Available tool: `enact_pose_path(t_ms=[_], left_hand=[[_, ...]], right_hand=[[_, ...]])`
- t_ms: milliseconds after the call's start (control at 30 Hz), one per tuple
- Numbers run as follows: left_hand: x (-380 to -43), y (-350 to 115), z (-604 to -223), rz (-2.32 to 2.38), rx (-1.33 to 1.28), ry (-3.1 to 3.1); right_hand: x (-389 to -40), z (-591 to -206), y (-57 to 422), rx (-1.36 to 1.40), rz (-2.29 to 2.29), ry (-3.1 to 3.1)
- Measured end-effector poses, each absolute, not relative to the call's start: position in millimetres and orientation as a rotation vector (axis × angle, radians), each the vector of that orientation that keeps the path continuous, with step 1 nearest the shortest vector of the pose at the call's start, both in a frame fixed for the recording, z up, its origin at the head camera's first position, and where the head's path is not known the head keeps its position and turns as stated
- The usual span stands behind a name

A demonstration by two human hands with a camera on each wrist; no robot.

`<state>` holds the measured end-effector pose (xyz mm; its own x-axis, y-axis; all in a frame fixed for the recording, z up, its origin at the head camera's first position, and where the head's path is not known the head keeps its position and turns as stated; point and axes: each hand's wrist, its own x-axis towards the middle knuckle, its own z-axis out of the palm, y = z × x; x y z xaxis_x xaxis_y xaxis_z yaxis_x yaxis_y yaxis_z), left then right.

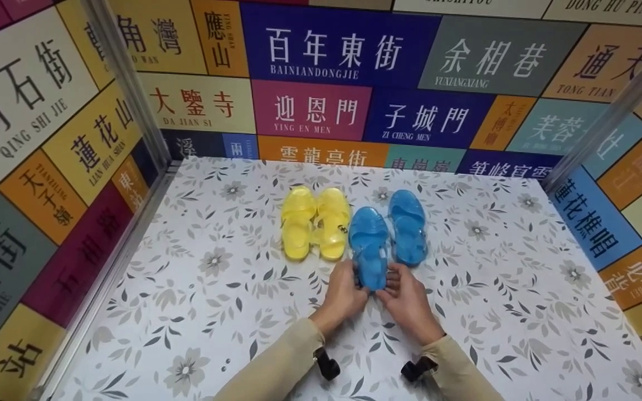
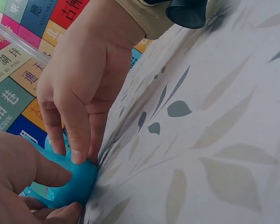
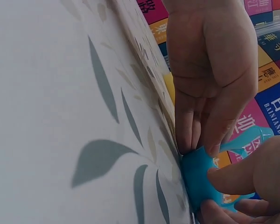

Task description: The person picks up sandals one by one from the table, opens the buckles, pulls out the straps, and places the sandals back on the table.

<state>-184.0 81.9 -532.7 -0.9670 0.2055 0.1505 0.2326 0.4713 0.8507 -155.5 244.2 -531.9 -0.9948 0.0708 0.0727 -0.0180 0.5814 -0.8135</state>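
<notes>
Both hands hold the heel end of one blue plastic slipper (image 1: 369, 231), its toe pointing away from me. My left hand (image 1: 345, 294) grips the left side of the heel, and my right hand (image 1: 408, 297) pinches the right side. In the left wrist view, thumb and fingers of the left hand (image 2: 14, 172) close around the blue heel (image 2: 79, 182), opposite the right hand's fingertips. From the right wrist, the right hand's thumb (image 3: 231, 181) presses on the same heel. A matching blue slipper (image 1: 408, 223) lies just to the right, slightly farther back.
To the left, a pair of yellow slippers (image 1: 297, 239) lies side by side, toes away. Everything rests on a white tabletop (image 1: 187, 312) printed with grey leaves and flowers. Colourful panels (image 1: 310, 108) with street names stand along the back and both sides.
</notes>
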Motion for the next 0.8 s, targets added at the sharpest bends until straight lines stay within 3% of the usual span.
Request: enact_pose_path(t_ms=[533, 800], left_hand=[[-171.8, 71.6, -536.1, -1.629, -0.41, -2.674], [-181.7, 54.9, -538.9, -1.711, -0.377, -2.626]], right_hand=[[-142.0, -531.8, 248.3, 0.025, 1.464, -2.706], [-147.6, -513.4, 263.7, 0.147, 1.224, -2.795]])
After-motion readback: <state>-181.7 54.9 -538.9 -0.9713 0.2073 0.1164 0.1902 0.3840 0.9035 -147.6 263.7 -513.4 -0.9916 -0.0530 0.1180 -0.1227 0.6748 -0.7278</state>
